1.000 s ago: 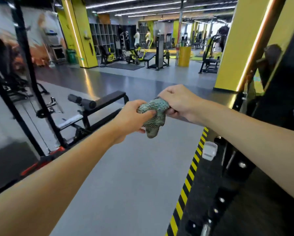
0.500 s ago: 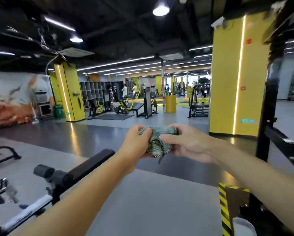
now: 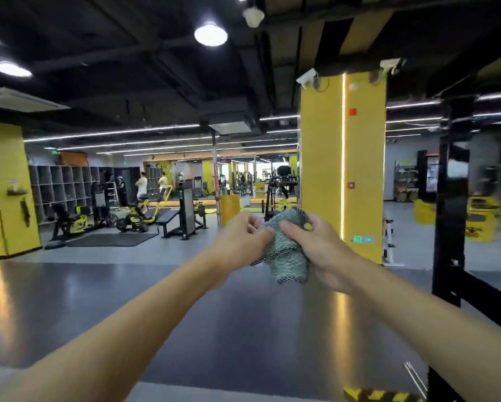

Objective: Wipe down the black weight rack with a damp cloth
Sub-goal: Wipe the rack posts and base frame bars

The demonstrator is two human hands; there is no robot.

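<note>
- Gym hall: dark glossy floor (image 3: 127, 300) with light streaks on it, black ceiling, one round lamp (image 3: 210, 34) lit overhead
- Yellow pillar (image 3: 321, 158) stands straight ahead, behind your hands; a bright strip runs down its corner
- Far left: grey cubby shelves (image 3: 63, 184) along the wall, a flat bench (image 3: 171, 219) and yellow-framed machines in front of them; a few people (image 3: 142, 184) stand near the shelves, too small to tell more
- Cloth (image 3: 290, 253): grey-green, nubby, bunched up, held in the air in front of you, between your two hands; a loose end hangs below them
- Your left hand (image 3: 240, 242): fingers curled, fingertips and thumb pinching the left edge of the cloth
- Your right hand (image 3: 321, 250): wrapped round the right side of the cloth, thumb laid across its front, fingers behind it and mostly hidden
- Both hands are close together, with only the cloth between them; both forearms are bare and reach in from the bottom edge
- Rack (image 3: 449, 227): black upright post at the right of the view, with a black bar running off from it toward the lower right
- Cloth sits left of the rack post, apart from it, touching only your hands
- Yellow-and-black striped strip (image 3: 382, 396) shows at the bottom edge, near the foot of the rack
</note>
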